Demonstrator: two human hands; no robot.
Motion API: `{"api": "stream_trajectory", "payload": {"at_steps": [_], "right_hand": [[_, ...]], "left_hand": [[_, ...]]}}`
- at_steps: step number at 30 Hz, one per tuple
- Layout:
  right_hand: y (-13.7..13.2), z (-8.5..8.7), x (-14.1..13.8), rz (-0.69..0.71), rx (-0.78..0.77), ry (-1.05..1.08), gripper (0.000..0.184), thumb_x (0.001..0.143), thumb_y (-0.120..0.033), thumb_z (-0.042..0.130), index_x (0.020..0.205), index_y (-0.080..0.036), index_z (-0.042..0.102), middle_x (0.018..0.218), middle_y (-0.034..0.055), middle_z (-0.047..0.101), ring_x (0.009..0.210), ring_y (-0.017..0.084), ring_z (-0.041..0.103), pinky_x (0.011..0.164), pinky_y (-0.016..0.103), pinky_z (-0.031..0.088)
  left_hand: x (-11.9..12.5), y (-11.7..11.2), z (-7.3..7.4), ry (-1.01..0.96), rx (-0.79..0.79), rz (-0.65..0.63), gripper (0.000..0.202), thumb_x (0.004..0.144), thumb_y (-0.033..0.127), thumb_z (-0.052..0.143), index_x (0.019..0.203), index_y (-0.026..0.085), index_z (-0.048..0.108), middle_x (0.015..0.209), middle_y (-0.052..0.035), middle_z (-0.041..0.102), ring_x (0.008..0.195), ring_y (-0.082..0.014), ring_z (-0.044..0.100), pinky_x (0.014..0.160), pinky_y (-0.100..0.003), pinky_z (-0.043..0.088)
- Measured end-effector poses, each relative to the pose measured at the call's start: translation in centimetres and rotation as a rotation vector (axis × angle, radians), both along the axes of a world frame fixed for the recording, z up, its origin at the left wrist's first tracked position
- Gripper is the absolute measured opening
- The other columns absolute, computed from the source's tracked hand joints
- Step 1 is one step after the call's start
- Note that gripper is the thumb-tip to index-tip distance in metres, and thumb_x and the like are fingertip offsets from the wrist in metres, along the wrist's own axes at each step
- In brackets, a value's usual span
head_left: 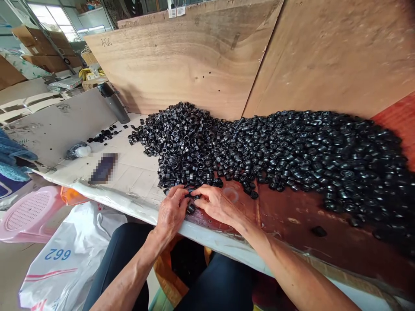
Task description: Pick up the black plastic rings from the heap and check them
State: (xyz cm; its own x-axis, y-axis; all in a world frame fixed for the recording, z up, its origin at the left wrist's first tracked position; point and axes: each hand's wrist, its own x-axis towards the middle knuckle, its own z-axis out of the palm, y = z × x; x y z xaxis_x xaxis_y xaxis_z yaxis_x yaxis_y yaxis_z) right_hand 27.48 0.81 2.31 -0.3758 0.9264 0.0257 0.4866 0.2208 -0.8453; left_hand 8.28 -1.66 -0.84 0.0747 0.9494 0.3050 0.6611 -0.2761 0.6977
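So, head view, the only one there is; both hands are down at the front edge of the table, left of its middle, fingertips nearly meeting; the left hand looks to be pinching a small black part between thumb and fingers, and the right hand seems to be pinching at it from the other side; fingers cover most of it, so I can't tell if that's one piece or two; another loose black part sits just below the fingertips, right by the front edge.

Progress-wise, I'd call it nowhere near done; a big heap of ring-like parts runs from the back edge nearly to the hands, and an even bigger heap of rounder parts stretches along the back to the right end; one stray part lies apart toward the front edge; a little cluster of black bits sits near the left end, no clue if they're finished or rejects; there's an orange bag below the front edge between the knees, but its inside is too dark to count anything as done.
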Motion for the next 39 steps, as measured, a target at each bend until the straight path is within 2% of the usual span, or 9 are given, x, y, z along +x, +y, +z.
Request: {"api": "stream_trajectory", "payload": {"at_steps": [3,6,10,15,25,29,34,36,39], "right_hand": [[-0.1,0.2,0.0,0.027,-0.014,0.042,0.029,0.084,-0.008,0.064,0.105,-0.02,0.08,0.111,0.0066,0.081,0.098,0.023,0.072,0.092,0.034,0.052],[-0.2,0.5,0.0,-0.008,-0.112,0.141,0.028,0.082,-0.011,0.065,0.107,-0.019,0.075,0.098,0.0035,0.079,0.086,0.019,0.071,0.08,0.03,0.052],[-0.3,0.7,-0.1,-0.076,-0.173,0.255,0.018,0.084,-0.023,0.068,0.101,-0.019,0.073,0.08,-0.0009,0.073,0.071,0.015,0.063,0.064,0.025,0.047],[-0.8,1.0,-0.2,-0.071,-0.135,0.366,0.019,0.086,-0.027,0.068,0.102,-0.021,0.075,0.084,0.0007,0.075,0.075,0.016,0.067,0.07,0.027,0.051],[-1.3,1.1,-0.8,0.015,0.089,0.304,0.012,0.089,-0.02,0.063,0.098,-0.022,0.072,0.099,0.0044,0.075,0.082,0.017,0.069,0.073,0.028,0.055],[-1.4,1.0,-1.0,-0.068,-0.002,0.308,0.007,0.085,-0.021,0.065,0.092,-0.022,0.068,0.08,0.0001,0.071,0.069,0.015,0.066,0.064,0.026,0.051],[-1.7,1.1,-1.1,-0.016,-0.147,0.398,0.012,0.086,-0.024,0.067,0.098,-0.021,0.066,0.072,-0.0025,0.07,0.062,0.015,0.065,0.056,0.024,0.047],[-1.7,1.0,-1.1,-0.026,-0.131,0.425,0.012,0.086,-0.025,0.068,0.098,-0.021,0.066,0.073,-0.0027,0.07,0.061,0.014,0.064,0.055,0.024,0.047],[-1.6,0.7,-1.1,-0.025,-0.041,0.41,0.009,0.086,-0.021,0.069,0.095,-0.021,0.068,0.079,-0.0012,0.071,0.065,0.014,0.065,0.058,0.025,0.05]], "left_hand": [[0.1,-0.2,0.2,-0.052,-0.052,0.007,0.02,0.092,0.013,0.063,0.106,0.025,0.072,0.108,-0.0039,0.078,0.092,-0.0214,0.074,0.087,-0.036,0.057],[-0.4,-0.4,0.5,-0.204,-0.158,0.026,0.019,0.09,0.02,0.071,0.109,0.024,0.073,0.09,0.0,0.076,0.078,-0.0186,0.071,0.076,-0.032,0.057],[-1.6,-0.7,1.0,-0.604,-0.31,-0.062,0.026,0.089,0.031,0.079,0.112,0.022,0.072,0.105,-0.004,0.08,0.089,-0.0187,0.075,0.084,-0.033,0.06],[-2.4,-0.9,1.6,-0.897,-0.407,-0.111,0.034,0.082,0.029,0.088,0.11,0.019,0.072,0.109,-0.0078,0.081,0.097,-0.0212,0.078,0.088,-0.034,0.063],[-2.3,-1.0,1.4,-0.929,-0.418,-0.143,0.033,0.078,0.027,0.092,0.105,0.02,0.074,0.103,-0.005,0.079,0.088,-0.0165,0.075,0.084,-0.03,0.062],[-2.5,-1.2,1.2,-0.882,-0.288,-0.088,0.024,0.079,0.027,0.09,0.098,0.022,0.077,0.108,-0.0046,0.074,0.095,-0.0172,0.072,0.085,-0.029,0.06],[-2.5,-1.5,2.0,-0.702,-0.251,-0.104,0.012,0.084,0.029,0.086,0.08,0.02,0.078,0.111,-0.0067,0.077,0.102,-0.022,0.072,0.095,-0.036,0.058],[-2.3,-1.7,2.3,-0.644,-0.27,-0.102,0.014,0.085,0.029,0.085,0.077,0.019,0.077,0.11,-0.0068,0.078,0.104,-0.0224,0.073,0.099,-0.036,0.055],[-2.0,-1.8,2.1,-0.731,-0.317,-0.088,0.016,0.084,0.03,0.087,0.082,0.02,0.075,0.109,-0.0052,0.079,0.097,-0.0192,0.073,0.091,-0.031,0.057]]}}
